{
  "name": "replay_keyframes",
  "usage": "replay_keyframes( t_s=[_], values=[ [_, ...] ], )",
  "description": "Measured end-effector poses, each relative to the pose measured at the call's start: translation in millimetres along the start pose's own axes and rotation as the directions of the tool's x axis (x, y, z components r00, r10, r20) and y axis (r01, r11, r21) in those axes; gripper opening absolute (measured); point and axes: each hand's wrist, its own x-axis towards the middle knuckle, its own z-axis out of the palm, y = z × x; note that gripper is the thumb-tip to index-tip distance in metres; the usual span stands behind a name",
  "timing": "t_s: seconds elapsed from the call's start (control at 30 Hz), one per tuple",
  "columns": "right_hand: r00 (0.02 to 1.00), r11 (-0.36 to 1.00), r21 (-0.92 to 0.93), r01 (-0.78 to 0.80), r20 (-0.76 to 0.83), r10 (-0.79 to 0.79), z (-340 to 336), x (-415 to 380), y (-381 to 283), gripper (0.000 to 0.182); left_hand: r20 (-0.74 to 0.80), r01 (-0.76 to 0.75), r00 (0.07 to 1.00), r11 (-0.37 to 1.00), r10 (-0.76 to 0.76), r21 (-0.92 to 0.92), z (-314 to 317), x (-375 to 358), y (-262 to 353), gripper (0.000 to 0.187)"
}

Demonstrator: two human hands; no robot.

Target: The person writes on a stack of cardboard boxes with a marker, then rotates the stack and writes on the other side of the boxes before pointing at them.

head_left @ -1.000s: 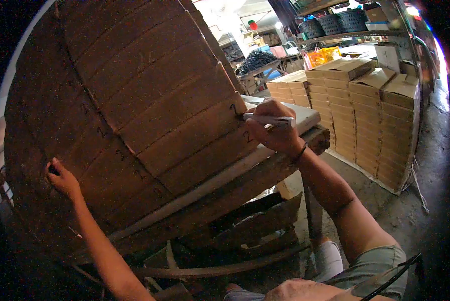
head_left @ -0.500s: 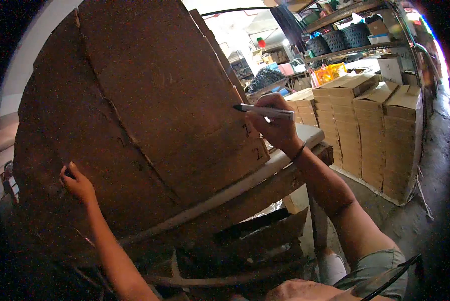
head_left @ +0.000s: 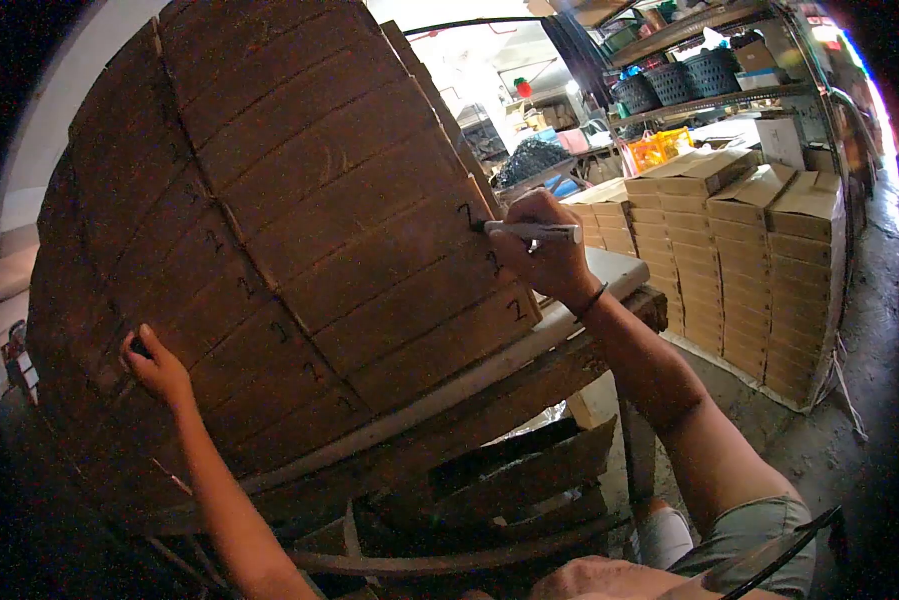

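A white marker (head_left: pixel 537 232) with a black tip lies in the closed grip of my right hand (head_left: pixel 547 250). Its tip touches a brown cardboard box at the right edge of a large stack of boxes (head_left: pixel 369 250), beside a dark handwritten "2". More such marks run down the stack's right edge and along its middle seam. My left hand (head_left: pixel 159 368), fingers curled, is against or just over the left part of the stack. A small black cap-like piece (head_left: pixel 139 346) shows between its thumb and fingers.
The stack stands on a pale-edged table (head_left: pixel 399 415). To the right, tall piles of closed cartons (head_left: pixel 729 270) stand on the floor, with a shelf (head_left: pixel 709 103) holding dark baskets (head_left: pixel 666 82) behind. Wooden pieces (head_left: pixel 529 470) lie below the table.
The marker tip has moved slightly down and right onto the box, and a new dark mark shows there. My left hand stays in place. The stack looks brighter, with seams clearer.
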Motion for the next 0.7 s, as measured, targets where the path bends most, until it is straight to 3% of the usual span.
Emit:
replay_keyframes(
  t_s=[0.07,0.17,0.27,0.37,0.43,0.5,0.53,0.57,0.63,0.7],
  values=[
    [0.999,1.0,-0.019,0.017,0.043,-0.016,-2,-1,1,0.02,-0.005,-0.01,1.0,1.0,0.01,0.008,2,-1,-2,0.041],
    [1.0,1.0,-0.017,-0.019,0.014,0.02,1,0,-4,0.02,-0.016,0.044,0.999,0.989,-0.047,-0.144,6,-4,-12,0.041],
    [1.0,0.996,0.085,0.015,0.003,-0.015,0,5,2,0.02,-0.003,0.07,0.998,0.996,-0.07,-0.062,0,-5,2,0.04],
    [0.999,0.991,0.128,-0.025,-0.035,0.03,2,16,7,0.019,-0.039,-0.019,0.999,0.996,0.022,0.083,4,-8,-3,0.039],
    [0.998,0.998,0.058,-0.039,-0.04,0.041,6,30,3,0.018,-0.004,0.056,0.998,0.996,-0.057,-0.074,9,-8,-13,0.038],
    [0.992,0.989,-0.077,0.128,-0.01,-0.129,7,44,-5,0.016,-0.007,0.058,0.998,0.995,-0.059,-0.082,9,-8,-18,0.038],
    [0.995,0.994,0.084,-0.073,-0.058,0.078,14,46,-9,0.016,-0.003,0.064,0.998,0.994,-0.065,-0.088,9,-8,-19,0.037],
    [0.995,0.994,0.085,-0.072,-0.058,0.077,16,48,-7,0.016,-0.004,0.064,0.998,0.994,-0.065,-0.088,9,-8,-20,0.037],
    [0.993,0.993,-0.084,0.083,-0.076,-0.089,20,56,-4,0.016,0.012,0.074,0.997,0.994,-0.073,-0.077,7,-6,-14,0.037],
    [0.996,0.996,-0.06,0.071,-0.053,-0.074,20,56,-4,0.017,0.001,0.053,0.999,0.996,-0.053,-0.071,5,-8,-8,0.037]
  ],
)
